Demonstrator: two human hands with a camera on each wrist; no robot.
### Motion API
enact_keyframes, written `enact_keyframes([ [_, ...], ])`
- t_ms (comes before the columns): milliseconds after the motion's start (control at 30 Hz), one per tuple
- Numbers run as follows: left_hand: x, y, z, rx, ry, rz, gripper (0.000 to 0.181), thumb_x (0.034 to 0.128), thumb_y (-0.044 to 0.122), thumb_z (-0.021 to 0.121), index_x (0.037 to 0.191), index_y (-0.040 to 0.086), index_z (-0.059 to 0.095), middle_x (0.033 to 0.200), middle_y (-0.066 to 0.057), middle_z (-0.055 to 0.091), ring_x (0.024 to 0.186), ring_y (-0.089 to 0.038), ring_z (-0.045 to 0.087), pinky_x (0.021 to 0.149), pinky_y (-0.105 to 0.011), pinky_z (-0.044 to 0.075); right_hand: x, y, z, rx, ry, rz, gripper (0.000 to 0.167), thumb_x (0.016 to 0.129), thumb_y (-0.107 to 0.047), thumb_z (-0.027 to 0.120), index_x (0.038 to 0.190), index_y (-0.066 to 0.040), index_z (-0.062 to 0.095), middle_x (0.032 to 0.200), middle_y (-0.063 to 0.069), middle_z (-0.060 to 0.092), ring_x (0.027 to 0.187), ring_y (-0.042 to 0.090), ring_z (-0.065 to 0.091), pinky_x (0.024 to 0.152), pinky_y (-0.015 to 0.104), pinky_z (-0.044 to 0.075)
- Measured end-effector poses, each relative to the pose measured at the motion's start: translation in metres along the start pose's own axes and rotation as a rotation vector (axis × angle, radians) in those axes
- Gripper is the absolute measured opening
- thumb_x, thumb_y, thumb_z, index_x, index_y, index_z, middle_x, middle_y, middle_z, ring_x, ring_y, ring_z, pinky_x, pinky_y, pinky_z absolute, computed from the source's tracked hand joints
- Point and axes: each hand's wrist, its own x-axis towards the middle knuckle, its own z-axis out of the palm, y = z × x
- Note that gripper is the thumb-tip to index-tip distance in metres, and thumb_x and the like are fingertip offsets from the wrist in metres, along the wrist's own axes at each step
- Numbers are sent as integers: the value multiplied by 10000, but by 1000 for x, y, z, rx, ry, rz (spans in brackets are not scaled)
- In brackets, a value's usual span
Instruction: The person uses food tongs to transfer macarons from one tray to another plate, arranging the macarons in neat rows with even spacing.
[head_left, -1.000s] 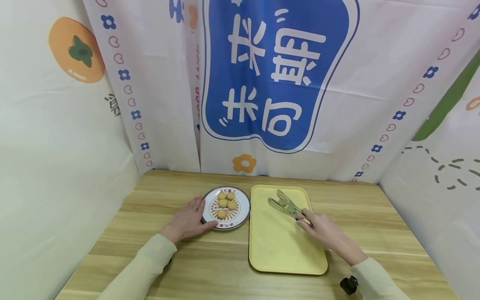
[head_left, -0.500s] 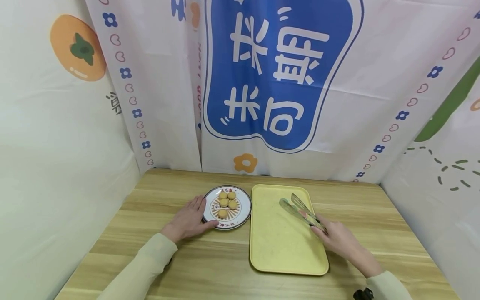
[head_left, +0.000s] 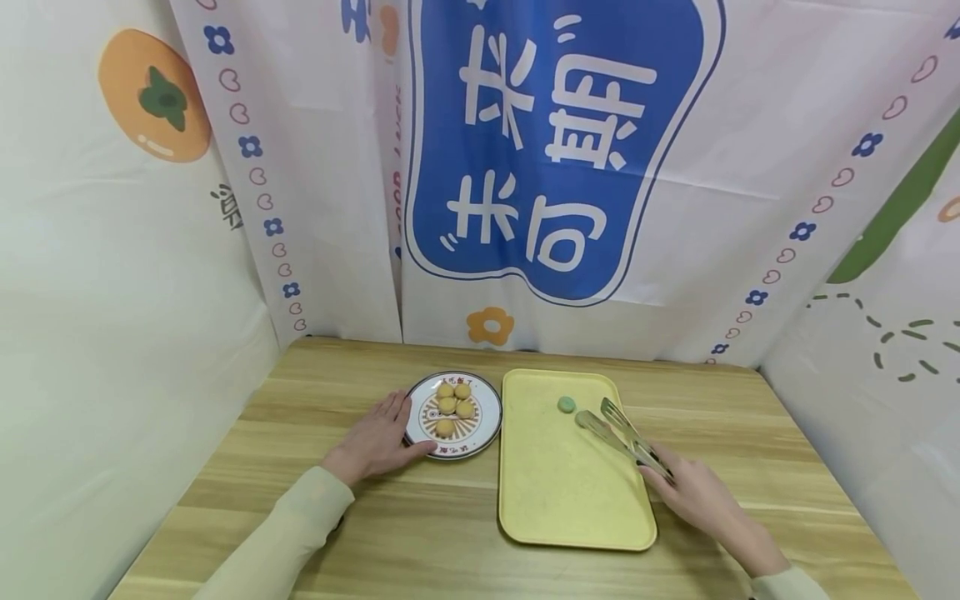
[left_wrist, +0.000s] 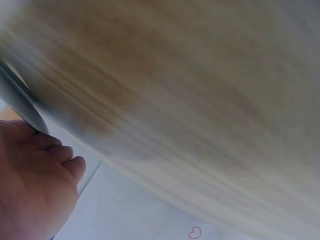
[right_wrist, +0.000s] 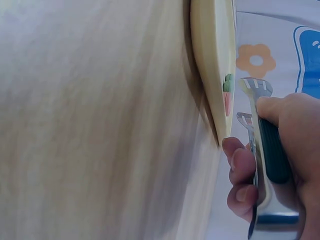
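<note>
White "未来可期" stands sideways on the curtain's (head_left: 341,179) blue panel (head_left: 534,179); red "吃飯" on the plate (head_left: 486,407); the curtain's sideways pink letters are partly hidden.

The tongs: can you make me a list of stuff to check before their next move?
1. Tongs held by the right hand: ok.
2. Tong tips spread apart: ok.
3. Green macaron between the tips: not ok, it lies on the yellow tray, apart from them.
4. Left hand touching the plate: ok, at its left edge.
5. Five yellow macarons on the plate: ok.
6. What the pink thing is: cannot tell.
</note>
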Motion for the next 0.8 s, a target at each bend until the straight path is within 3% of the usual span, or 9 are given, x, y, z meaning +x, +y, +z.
enact_keyframes([
  [200, 0, 0, 1, -5, -1, -2, 1097, 876, 801, 365, 1504, -92, 262, 1578, -293, 245, 1484, -414, 238, 1225, -499, 247, -2, 3, 2, 3, 0, 3, 425, 971, -365, 610, 1312, -111, 595, 880, 77, 695, 656, 146, 531, 559, 347, 439],
  [467, 0, 0, 2, -9, 1, -1, 1098, 876, 803, 361, 1505, -91, 260, 1580, -291, 244, 1485, -413, 236, 1225, -502, 246, -2, 7, 4, -17, -10, 7, 414, 974, -370, 603, 1280, -90, 596, 669, -8, 546, 579, 130, 460, 512, 290, 365],
  [800, 1, 0, 2, 1, -4, -7, 1102, 876, 806, 352, 1504, -95, 259, 1580, -295, 237, 1483, -417, 239, 1224, -503, 247, -4, 7, 5, -46, -23, 4, 366, 973, -341, 611, 1227, -78, 629, 668, 31, 591, 567, 141, 464, 507, 318, 395],
])
